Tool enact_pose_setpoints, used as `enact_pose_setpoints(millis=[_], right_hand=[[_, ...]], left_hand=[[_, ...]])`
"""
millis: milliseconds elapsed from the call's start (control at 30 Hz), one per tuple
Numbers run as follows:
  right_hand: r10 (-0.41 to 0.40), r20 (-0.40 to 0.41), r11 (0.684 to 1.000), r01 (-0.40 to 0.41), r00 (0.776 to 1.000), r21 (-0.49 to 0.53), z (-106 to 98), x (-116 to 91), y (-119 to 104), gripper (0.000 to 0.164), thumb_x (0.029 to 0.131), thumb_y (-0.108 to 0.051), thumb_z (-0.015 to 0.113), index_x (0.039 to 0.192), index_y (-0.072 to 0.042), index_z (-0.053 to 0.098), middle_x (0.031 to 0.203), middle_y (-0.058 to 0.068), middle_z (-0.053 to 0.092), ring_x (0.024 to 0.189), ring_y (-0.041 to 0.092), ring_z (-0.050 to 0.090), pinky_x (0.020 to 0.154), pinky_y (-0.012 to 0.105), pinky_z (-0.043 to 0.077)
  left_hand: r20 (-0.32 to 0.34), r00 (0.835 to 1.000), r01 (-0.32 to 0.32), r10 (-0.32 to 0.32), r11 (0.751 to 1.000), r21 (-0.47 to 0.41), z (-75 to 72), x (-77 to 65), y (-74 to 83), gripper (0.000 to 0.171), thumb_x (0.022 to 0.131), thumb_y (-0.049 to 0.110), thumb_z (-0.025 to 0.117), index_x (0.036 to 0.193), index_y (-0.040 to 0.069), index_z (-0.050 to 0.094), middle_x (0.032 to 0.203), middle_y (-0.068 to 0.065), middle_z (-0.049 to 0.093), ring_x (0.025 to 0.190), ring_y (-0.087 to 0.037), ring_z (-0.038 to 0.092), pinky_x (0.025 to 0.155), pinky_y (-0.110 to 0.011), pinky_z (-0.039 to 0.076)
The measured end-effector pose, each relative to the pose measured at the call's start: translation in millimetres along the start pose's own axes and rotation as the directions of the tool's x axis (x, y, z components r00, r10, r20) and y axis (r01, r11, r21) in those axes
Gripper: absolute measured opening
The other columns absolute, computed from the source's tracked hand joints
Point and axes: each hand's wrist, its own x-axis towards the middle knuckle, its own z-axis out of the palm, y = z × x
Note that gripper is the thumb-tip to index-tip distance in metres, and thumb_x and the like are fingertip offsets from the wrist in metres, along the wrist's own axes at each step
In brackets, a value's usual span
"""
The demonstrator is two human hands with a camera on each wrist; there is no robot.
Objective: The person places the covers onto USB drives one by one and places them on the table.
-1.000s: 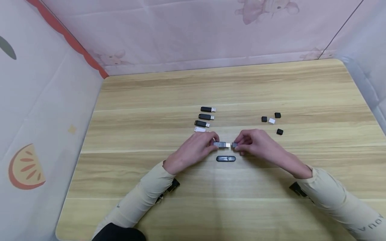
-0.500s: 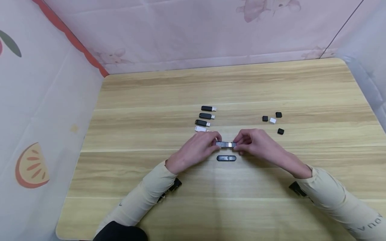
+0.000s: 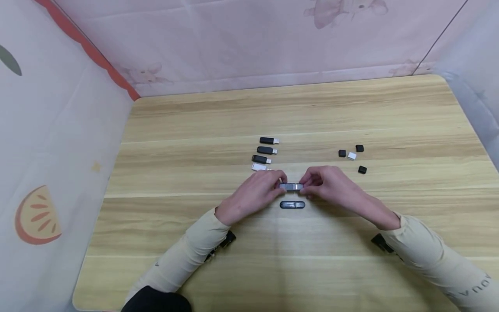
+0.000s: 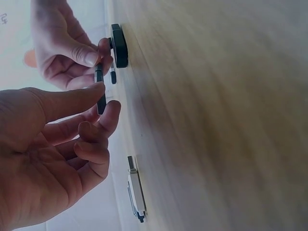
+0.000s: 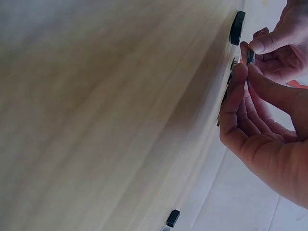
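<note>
USB stick (image 3: 287, 186) is just below & R of frame ctr in head view, btwn the hands. L hand (image 3: 255, 193) pinches its body, thumb + fingertip; R hand (image 3: 337, 188) pinches the cap (image 3: 301, 186) at the other end, w/ a thin strip of bare metal (image 3: 296, 186) showing btwn. Capped stick (image 3: 292, 204) lies on table (image 3: 280, 260) just below. Upper ctr: 3 blk sticks (image 3: 265, 150) in a column, plugs pointing R; white stick (image 3: 258, 167) under them, partly behind L hand. Upper R: 3 blk caps (image 3: 360, 148) + white cap (image 3: 352, 156), loose.

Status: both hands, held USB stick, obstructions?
Left hand pinches dark USB stick; right hand pinches its cap. Sliver of metal connector showing between. Nothing visibly blocking.
</note>
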Motion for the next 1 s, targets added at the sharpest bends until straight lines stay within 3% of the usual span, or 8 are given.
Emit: enact_pose_setpoints(millis=[567, 1000], right_hand=[[-0.019, -0.035, 0.996, 0.016, 0.999, -0.092, 2.7, 6.6, -3.3, 0.01, 0.091, -0.003, 0.08, 0.101, -0.003, 0.077, 0.092, 0.007, 0.081, 0.083, 0.013, 0.074, 0.074, 0.023, 0.059], [-0.008, -0.044, 0.993, 0.003, 0.999, -0.115, 7.1, 9.2, -9.6, 0.009, 0.092, -0.003, 0.079, 0.101, -0.001, 0.077, 0.092, 0.01, 0.081, 0.084, 0.016, 0.075, 0.075, 0.027, 0.06]], left_hand=[[-0.008, 1.0, -0.012, 0.012, 1.0, 0.017, -0.4, 2.2, 0.0, 0.019, 0.102, 0.018, 0.07, 0.118, 0.008, 0.072, 0.092, 0.0, 0.069, 0.079, -0.013, 0.056, 0.069, -0.025, 0.043], [0.009, 1.0, 0.015, -0.015, 1.0, -0.016, -1.5, 5.0, -1.8, 0.016, 0.102, 0.017, 0.071, 0.115, 0.008, 0.073, 0.089, 0.0, 0.069, 0.076, -0.013, 0.056, 0.065, -0.023, 0.042]])
